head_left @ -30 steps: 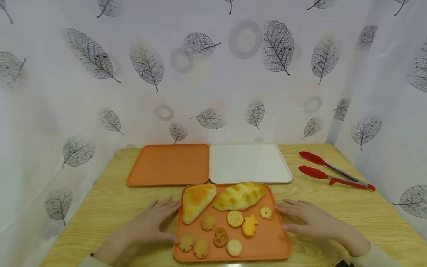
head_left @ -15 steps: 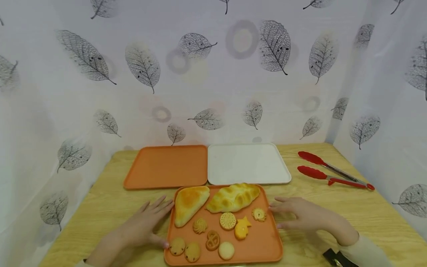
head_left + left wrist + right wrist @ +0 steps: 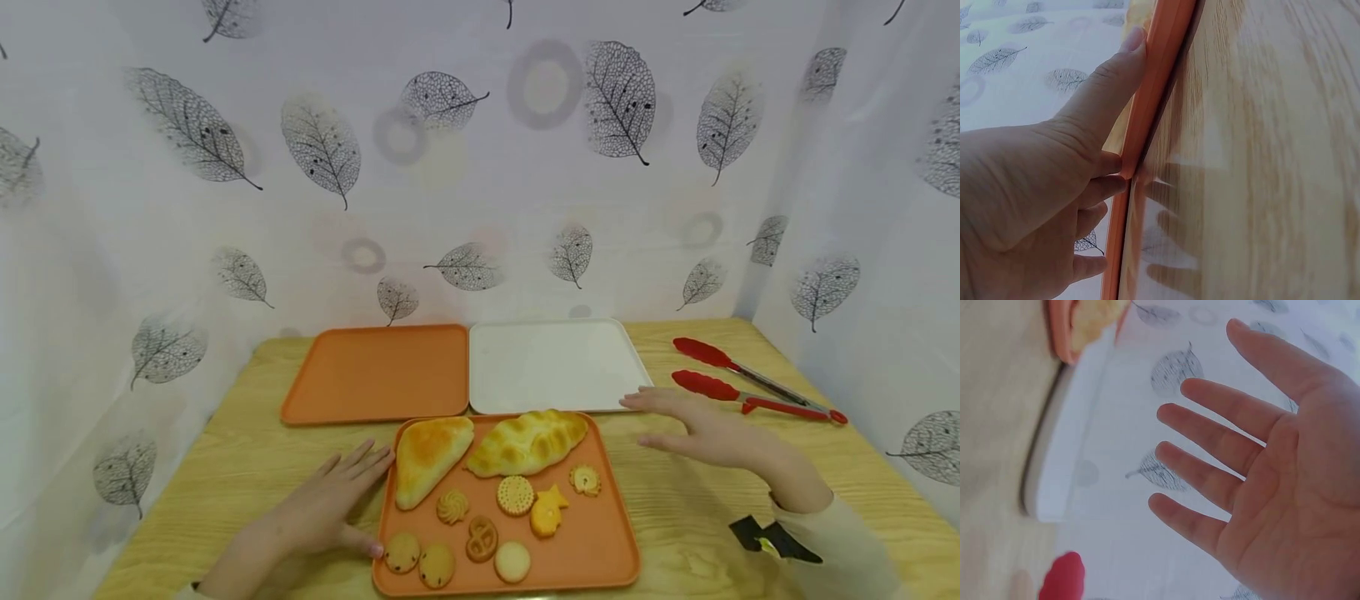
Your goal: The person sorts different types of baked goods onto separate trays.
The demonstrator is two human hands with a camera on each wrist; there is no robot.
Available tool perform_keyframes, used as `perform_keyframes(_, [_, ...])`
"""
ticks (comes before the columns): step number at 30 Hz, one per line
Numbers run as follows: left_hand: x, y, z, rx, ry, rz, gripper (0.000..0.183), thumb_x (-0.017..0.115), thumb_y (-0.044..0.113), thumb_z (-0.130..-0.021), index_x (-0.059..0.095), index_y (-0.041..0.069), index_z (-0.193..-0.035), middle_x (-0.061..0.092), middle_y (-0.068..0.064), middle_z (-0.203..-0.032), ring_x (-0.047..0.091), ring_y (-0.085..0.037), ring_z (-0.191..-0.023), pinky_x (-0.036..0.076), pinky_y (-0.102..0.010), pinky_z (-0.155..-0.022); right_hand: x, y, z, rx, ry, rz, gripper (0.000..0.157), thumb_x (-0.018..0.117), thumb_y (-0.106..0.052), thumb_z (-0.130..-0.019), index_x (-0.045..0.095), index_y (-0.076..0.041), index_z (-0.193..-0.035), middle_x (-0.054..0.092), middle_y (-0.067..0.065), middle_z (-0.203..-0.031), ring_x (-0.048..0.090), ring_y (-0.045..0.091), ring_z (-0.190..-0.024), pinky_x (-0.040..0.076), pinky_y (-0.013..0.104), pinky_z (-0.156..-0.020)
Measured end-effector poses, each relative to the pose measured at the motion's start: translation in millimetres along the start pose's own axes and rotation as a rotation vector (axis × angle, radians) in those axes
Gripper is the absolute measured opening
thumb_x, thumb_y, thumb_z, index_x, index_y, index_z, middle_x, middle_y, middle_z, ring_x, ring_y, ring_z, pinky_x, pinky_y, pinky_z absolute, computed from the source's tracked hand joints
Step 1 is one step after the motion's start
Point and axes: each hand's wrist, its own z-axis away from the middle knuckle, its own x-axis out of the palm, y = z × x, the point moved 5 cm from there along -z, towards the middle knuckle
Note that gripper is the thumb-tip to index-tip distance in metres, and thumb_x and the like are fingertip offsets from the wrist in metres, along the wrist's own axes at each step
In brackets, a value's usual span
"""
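An orange tray (image 3: 600, 554) lies at the front of the table, bearing a triangular bread (image 3: 431, 458), a long ridged bread (image 3: 527, 443) and several small cookies, among them a pretzel-shaped one (image 3: 482, 539). My left hand (image 3: 322, 504) is spread along the tray's left side. In the left wrist view, the thumb of that hand (image 3: 1041, 175) touches the tray's rim (image 3: 1163, 69), with the other fingers at its edge. My right hand (image 3: 708, 429) hovers apart from the tray, near the white tray's front right corner. Its fingers are extended and hold nothing in the right wrist view.
Side by side at the back lie another orange tray (image 3: 378, 375) and a white tray (image 3: 551, 367), both bare. Red-tipped tongs (image 3: 780, 407) lie spread at the right. A leaf-patterned curtain (image 3: 480, 200) encloses the table's back and sides.
The front tray has shifted slightly left with both hands at its sides. Since then my right hand has left its right edge and moved forward and right. My left hand stays at the rim.
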Motion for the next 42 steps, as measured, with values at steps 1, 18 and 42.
perform_keyframes(1, [0.2, 0.1, 0.1, -0.001, -0.003, 0.002, 0.118, 0.060, 0.078, -0.068, 0.026, 0.006, -0.154, 0.026, -0.015, -0.161, 0.013, -0.040, -0.150, 0.015, -0.070, -0.114, -5.4, 2.5, -0.7, -0.001, 0.028, 0.010, 0.047, 0.067, -0.034, -0.091, 0.060, -0.016, -0.135, 0.060, 0.010, -0.136, 0.053, 0.038, -0.127, 0.048, 0.058, -0.095])
perform_keyframes(18, [-1.1, 2.4, 1.2, -0.006, -0.006, 0.014, 0.117, 0.061, 0.077, -0.069, 0.026, 0.006, -0.154, 0.026, -0.015, -0.161, 0.014, -0.040, -0.150, 0.018, -0.070, -0.114, -49.8, 116.1, 19.9, 0.179, 0.212, -0.086, 0.091, 0.080, -0.021, -0.079, 0.030, -0.001, -0.152, 0.020, 0.032, -0.156, 0.011, 0.053, -0.145, 0.009, 0.074, -0.112])
perform_keyframes(42, [0.7, 0.0, 1.6, 0.004, 0.005, 0.047, 0.116, 0.062, 0.076, -0.068, 0.026, 0.007, -0.155, 0.026, -0.014, -0.161, 0.016, -0.040, -0.150, 0.018, -0.069, -0.114, -12.2, 222.1, 82.2, 0.475, 0.071, -0.049, 0.076, 0.058, -0.016, -0.093, 0.015, 0.018, -0.146, 0.021, 0.052, -0.138, 0.008, 0.073, -0.128, 0.018, 0.081, -0.095])
